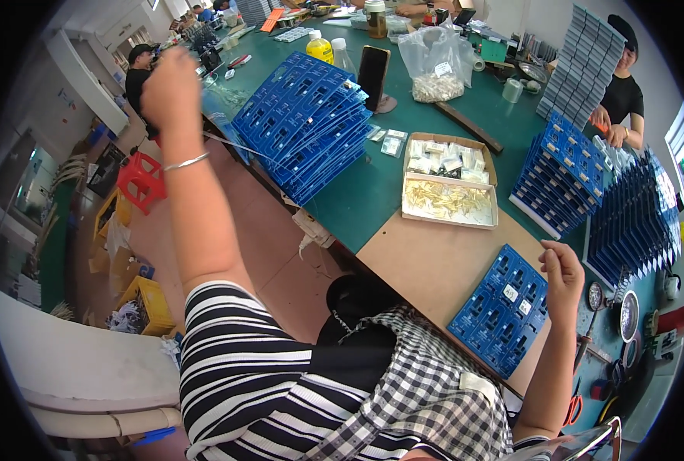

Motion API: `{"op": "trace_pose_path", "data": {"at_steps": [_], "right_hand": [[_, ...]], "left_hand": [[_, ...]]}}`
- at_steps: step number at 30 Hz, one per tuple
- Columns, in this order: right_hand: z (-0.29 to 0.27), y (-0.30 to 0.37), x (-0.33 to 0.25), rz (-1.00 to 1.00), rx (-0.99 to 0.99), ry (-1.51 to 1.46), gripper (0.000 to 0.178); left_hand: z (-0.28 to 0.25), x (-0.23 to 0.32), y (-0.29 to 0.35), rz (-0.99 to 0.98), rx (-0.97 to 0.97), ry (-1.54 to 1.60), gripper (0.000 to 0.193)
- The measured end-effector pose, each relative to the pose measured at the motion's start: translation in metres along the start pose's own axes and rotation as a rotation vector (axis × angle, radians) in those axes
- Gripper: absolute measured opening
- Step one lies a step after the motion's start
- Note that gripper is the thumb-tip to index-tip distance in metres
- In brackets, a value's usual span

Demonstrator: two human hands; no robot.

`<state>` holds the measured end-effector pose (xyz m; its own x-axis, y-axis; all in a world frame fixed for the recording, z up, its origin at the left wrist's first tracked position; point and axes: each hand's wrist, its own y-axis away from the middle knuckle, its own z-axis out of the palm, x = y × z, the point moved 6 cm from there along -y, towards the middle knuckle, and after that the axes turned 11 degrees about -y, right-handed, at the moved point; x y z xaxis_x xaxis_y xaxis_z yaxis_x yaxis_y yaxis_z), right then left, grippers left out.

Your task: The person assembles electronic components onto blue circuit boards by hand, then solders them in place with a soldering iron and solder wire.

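Observation:
A blue circuit board panel (489, 319) with dark components and two small white labels lies on a brown board (415, 257) in front of me. My right hand (563, 276) is at its right edge, fingers curled into a pinch; anything between them is too small to see. My left hand (174, 91) is lifted high at the far left, away from the table, its fingers smeared by motion. The nearest thing to it is a tall, leaning stack of blue panels (299, 115). Behind the panel, an open box (449, 224) holds thin golden pins and small bagged parts.
More blue panels (561, 173) stand stacked at right, beside a fanned row (637, 223). A phone (372, 77), a clear bag of pale parts (438, 65) and a dark bar (468, 127) are farther back. Red-handled scissors (574, 409) lie near my right forearm. Co-workers sit around.

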<state>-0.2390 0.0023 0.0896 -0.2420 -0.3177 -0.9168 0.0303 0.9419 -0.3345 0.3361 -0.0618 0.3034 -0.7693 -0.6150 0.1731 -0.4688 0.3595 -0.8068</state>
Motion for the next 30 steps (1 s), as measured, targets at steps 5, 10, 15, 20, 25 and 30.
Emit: {"op": "trace_pose_path", "data": {"at_steps": [5, 10, 15, 20, 25, 30], "right_hand": [[0.058, 0.003, -0.018, -0.036, -0.178, 0.017, 0.011], [0.132, 0.015, -0.062, -0.17, -0.48, -0.038, 0.012], [0.175, 0.032, -0.094, -0.19, -0.62, -0.295, 0.023], [0.139, 0.049, -0.052, 0.053, -0.35, -0.563, 0.047], [0.1, 0.078, -0.06, 0.064, -0.056, -1.176, 0.044], [0.061, 0.081, -0.056, -0.027, 0.165, -0.995, 0.028]], "left_hand": [[-0.043, -0.104, 0.006, -0.126, 0.273, -0.097, 0.026], [-0.156, -0.107, 0.067, -0.046, 0.556, 0.088, 0.028], [-0.159, -0.057, 0.139, -0.172, 0.698, 0.909, 0.026], [-0.142, 0.034, 0.195, -0.04, 0.352, 1.524, 0.025], [-0.132, 0.084, 0.233, 0.285, 0.28, 1.632, 0.023], [-0.103, 0.083, 0.27, 0.136, -0.655, 1.858, 0.036]]}}
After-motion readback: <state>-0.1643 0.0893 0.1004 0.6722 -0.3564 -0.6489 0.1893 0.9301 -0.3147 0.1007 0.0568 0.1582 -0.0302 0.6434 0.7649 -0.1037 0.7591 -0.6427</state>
